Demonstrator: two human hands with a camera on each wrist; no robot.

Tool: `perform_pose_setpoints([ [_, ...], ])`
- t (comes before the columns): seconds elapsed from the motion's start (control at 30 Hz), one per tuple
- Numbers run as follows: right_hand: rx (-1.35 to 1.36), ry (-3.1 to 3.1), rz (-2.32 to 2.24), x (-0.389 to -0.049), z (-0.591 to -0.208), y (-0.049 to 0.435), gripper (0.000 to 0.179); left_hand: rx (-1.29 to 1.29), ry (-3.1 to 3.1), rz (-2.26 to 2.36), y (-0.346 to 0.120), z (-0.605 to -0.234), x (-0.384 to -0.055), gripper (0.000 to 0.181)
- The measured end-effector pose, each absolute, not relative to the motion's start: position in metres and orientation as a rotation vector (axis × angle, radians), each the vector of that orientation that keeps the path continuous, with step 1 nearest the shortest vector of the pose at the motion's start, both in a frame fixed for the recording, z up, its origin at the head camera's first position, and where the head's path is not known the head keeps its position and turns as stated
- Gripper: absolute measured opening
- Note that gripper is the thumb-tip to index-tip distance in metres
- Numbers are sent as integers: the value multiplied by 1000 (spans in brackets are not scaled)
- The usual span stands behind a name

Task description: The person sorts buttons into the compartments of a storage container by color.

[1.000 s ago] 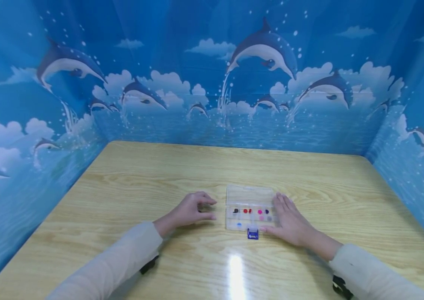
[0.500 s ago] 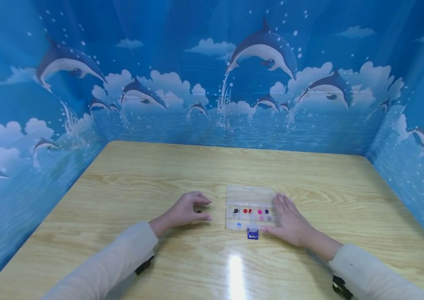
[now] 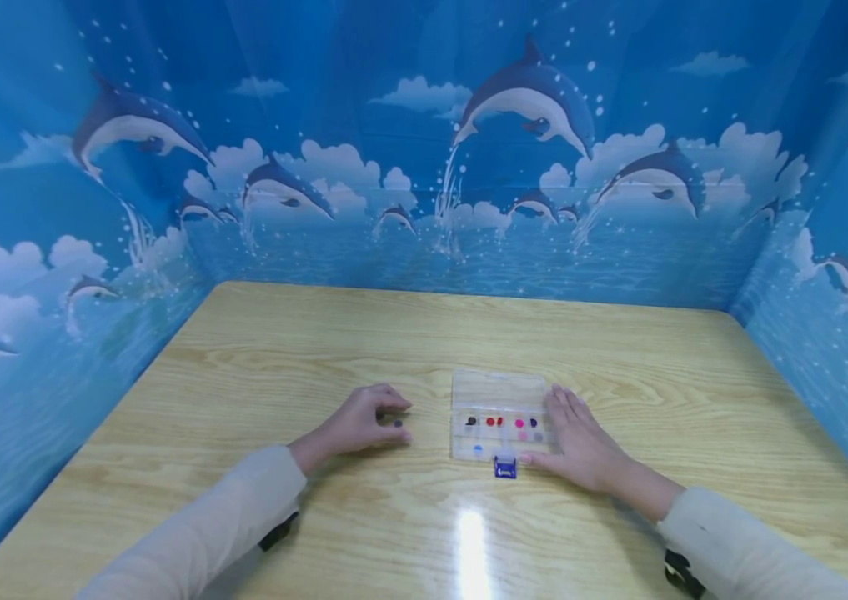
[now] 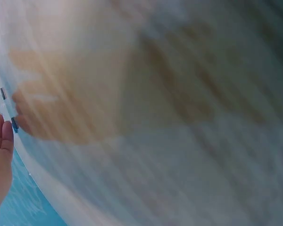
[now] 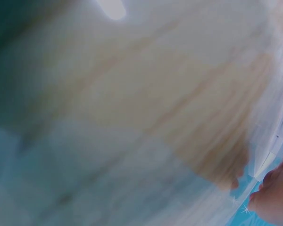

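Note:
A clear plastic compartment box (image 3: 497, 390) lies with its lid raised back on the table. Several small round pieces, red, pink, dark and blue, sit in its compartments. My right hand (image 3: 584, 446) rests against the box's right side, fingers fairly straight, thumb by the front edge. Left of the box, my left hand (image 3: 356, 423) hovers low over the table with thumb and fingers apart. Between them shows a small dark piece (image 3: 398, 424), apparently on the tabletop; whether the thumb touches it I cannot tell. The left wrist view shows the left hand (image 4: 1, 141) only at its edge.
A small dark-blue piece (image 3: 505, 468) stands at the box's front edge. The wood-grain table (image 3: 303, 333) is enclosed by a blue dolphin-print curtain (image 3: 408, 233) at the back and both sides. Both wrist views are mostly blurred tabletop.
My left hand has drawn back to the left, away from the box. The small dark piece has come into sight between its thumb and fingers. The right hand and box have stayed put.

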State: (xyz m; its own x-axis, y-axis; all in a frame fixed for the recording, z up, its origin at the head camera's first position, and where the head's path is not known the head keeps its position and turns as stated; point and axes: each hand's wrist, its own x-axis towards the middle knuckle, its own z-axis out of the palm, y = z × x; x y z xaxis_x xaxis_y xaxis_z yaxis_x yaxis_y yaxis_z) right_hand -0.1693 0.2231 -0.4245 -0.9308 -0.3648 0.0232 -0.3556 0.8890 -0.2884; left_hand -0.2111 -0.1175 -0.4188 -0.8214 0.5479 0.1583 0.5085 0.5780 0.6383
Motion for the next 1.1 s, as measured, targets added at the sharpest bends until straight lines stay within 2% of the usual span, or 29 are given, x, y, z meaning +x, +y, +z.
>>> perform_pose_setpoints([
  [0.47,-578,3014,-453,-169,-424,222,102,1014,2750,1076,-127,-422,-215,28],
  [1.1,-576,3018,-459,-170,-425,223,102,1108,2775,1066,-126,-423,-217,9],
])
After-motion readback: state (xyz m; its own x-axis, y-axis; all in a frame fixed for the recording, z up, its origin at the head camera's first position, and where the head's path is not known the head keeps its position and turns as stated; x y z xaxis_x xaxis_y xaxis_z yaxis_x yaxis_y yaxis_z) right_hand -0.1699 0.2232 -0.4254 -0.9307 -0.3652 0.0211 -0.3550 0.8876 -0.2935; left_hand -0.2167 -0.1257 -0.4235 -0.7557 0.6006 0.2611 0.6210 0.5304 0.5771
